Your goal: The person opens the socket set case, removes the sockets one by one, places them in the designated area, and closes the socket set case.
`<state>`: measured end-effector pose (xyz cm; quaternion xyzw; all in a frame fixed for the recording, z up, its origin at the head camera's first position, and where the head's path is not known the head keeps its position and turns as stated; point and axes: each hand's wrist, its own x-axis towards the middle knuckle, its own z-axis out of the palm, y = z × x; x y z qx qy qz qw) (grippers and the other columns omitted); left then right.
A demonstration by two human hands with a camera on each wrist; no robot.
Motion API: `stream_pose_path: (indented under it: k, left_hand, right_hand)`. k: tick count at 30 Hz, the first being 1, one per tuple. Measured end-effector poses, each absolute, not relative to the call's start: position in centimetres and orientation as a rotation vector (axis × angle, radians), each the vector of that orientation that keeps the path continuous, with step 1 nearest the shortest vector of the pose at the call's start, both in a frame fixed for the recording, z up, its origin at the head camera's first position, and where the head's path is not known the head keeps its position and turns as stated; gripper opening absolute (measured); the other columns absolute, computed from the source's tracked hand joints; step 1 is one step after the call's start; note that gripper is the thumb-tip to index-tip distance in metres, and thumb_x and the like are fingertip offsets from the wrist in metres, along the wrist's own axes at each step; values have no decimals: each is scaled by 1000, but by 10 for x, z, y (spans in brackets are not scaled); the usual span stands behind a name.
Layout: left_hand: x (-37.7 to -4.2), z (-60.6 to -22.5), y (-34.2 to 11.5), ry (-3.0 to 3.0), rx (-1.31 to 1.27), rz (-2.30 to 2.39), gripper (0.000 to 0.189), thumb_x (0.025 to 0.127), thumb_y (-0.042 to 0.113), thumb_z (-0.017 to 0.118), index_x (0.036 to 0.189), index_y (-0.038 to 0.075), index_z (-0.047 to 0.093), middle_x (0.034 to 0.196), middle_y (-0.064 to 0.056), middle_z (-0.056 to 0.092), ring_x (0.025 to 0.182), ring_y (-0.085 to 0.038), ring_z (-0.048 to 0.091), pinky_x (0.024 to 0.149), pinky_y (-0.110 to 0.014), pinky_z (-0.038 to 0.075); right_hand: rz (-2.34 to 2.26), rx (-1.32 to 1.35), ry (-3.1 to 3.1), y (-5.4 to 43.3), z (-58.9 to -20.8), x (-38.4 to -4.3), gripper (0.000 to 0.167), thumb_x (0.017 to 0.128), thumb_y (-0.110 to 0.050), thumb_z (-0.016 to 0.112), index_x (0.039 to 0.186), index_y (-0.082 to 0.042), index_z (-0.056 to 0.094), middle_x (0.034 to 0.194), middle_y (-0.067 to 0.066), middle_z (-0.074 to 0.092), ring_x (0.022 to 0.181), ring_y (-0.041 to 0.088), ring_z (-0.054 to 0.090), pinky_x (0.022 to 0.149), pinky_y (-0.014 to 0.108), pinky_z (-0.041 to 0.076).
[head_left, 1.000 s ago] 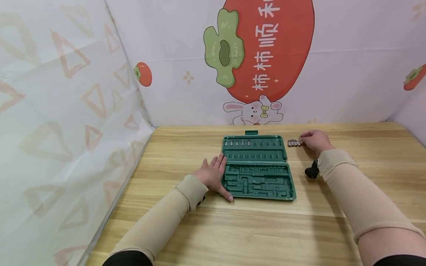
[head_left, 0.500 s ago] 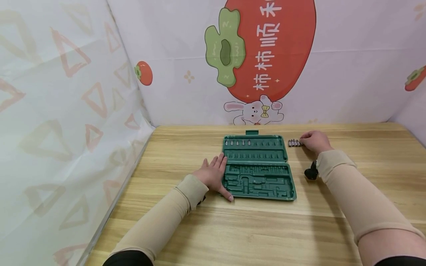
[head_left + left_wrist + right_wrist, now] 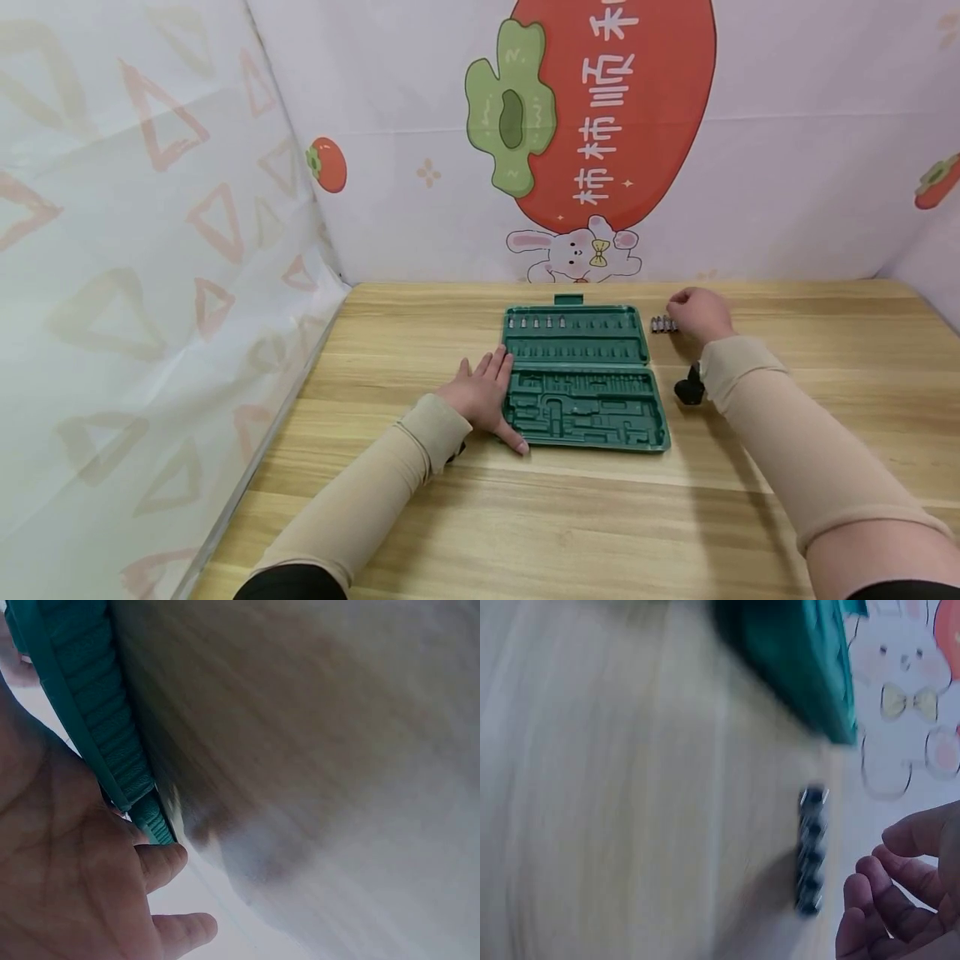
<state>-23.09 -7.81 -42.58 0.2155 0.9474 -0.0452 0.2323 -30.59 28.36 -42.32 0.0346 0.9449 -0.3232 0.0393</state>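
A green plastic socket case [image 3: 585, 367] lies unfolded on the wooden table. Several small metal sockets [image 3: 536, 322] stand at the left of its upper row. My left hand [image 3: 477, 395] rests with spread fingers along the case's left edge; the left wrist view shows its palm beside the green case wall [image 3: 94, 712]. Right of the case, a short row of sockets [image 3: 662, 324] stands on the table, blurred in the right wrist view. My right hand [image 3: 701, 314] is over this row's right end. Its fingers [image 3: 892, 896] are loosely bent, thumb near the index finger, with nothing visible between them.
The wooden table [image 3: 585, 525] extends around the case. Behind it hangs a white printed backdrop [image 3: 405, 208], with another printed sheet [image 3: 150, 292] along the left side. A green latch tab [image 3: 568, 299] sticks out from the case's far edge.
My right hand has lifted off the right end of the socket row and moved slightly left and away from me. My left hand stays at the case.
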Motion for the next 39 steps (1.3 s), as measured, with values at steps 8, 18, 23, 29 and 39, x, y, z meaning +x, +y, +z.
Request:
stream_pose_path:
  k: [8, 18, 23, 29, 39]
  left_hand:
    - [-230, -425, -77, 2599, 593, -131, 148, 66, 87, 73, 166, 11, -6, 172, -8, -12, 158, -27, 0, 123, -57, 7]
    - [-230, -422, -78, 2593, 578, -166, 148, 66, 86, 74, 167, 12, -5, 173, -7, -11, 158, -27, 1, 124, -56, 6]
    - [-231, -421, -77, 2587, 589, -170, 148, 66, 87, 73, 167, 11, -5, 173, -7, -11, 158, -27, 1, 124, -56, 6]
    - [-233, -421, -77, 2593, 584, -176, 148, 66, 86, 74, 167, 11, -5, 173, -8, -11, 158, -27, 1, 124, -55, 7]
    - [-234, -425, -77, 2584, 604, -152, 148, 67, 86, 74, 167, 10, -5, 173, -9, -10, 158, -28, 2, 124, -55, 9]
  right_hand:
    - [-1191, -22, 2714, 221, -406, -318, 42, 109, -19, 48, 139, 10, 54, 134, 30, 54, 110, 41, 51, 97, 56, 49]
    - [-1195, -124, 2633, 161, -418, -327, 39, 108, -16, 52, 137, 8, 60, 133, 27, 58, 116, 38, 54, 105, 53, 45]
    - [-1182, -89, 2581, 153, -421, -333, 40, 108, -14, 51, 140, 9, 58, 137, 27, 57, 120, 37, 56, 104, 50, 47]
    - [-1186, -56, 2561, 144, -417, -336, 43, 107, -14, 53, 140, 12, 56, 143, 29, 53, 125, 40, 54, 105, 51, 46]
    - [-1365, 90, 2561, 141, -428, -328, 37, 106, -8, 54, 139, 4, 61, 144, 25, 54, 125, 38, 53, 102, 48, 48]
